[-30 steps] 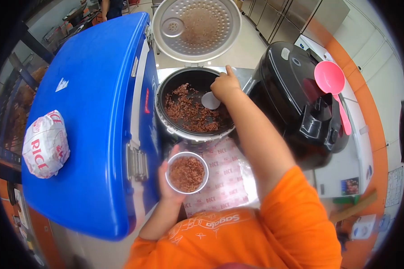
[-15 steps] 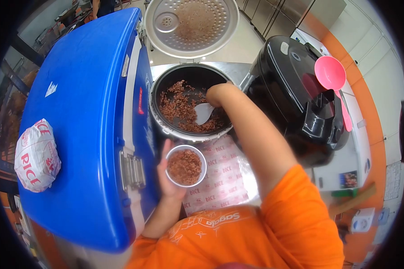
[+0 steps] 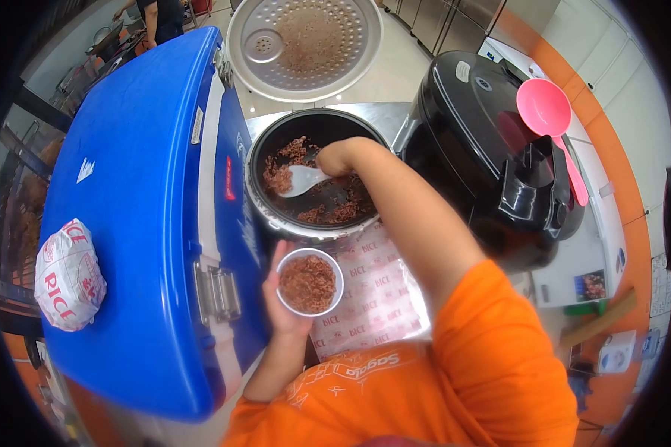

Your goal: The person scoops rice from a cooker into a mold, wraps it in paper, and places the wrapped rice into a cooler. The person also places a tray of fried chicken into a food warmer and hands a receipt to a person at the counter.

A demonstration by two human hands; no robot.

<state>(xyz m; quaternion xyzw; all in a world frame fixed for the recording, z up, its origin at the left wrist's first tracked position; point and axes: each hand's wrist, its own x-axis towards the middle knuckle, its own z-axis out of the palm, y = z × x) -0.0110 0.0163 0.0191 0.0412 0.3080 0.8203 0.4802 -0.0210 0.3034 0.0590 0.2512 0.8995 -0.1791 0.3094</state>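
Note:
My right hand [image 3: 338,159] reaches into the open rice cooker [image 3: 255,195] and grips a white rice paddle [image 3: 303,179]. The paddle's blade is among reddish-brown cooked rice [image 3: 278,176] at the left of the pot. More rice lies along the pot's near side, and dark pot bottom shows between. Below the cooker, my left hand [image 3: 279,298] is wrapped round a white cup [image 3: 341,287] holding the same brown rice, its mouth facing up. Printed wrapping paper [image 3: 376,298] lies beside and under the cup.
A large blue cool box [image 3: 142,208] stands at left, a wrapped RICE bundle [image 3: 70,276] on top. The cooker's lid [image 3: 306,48] is raised behind. At right is a closed black cooker [image 3: 462,134] with a pink ladle [image 3: 544,109] on it. Another person [image 3: 162,18] is far back left.
My right hand has moved left inside the pot, sweeping the paddle to the left side. Rice there is pushed together, leaving more pot bottom bare. The cup stays in my left hand.

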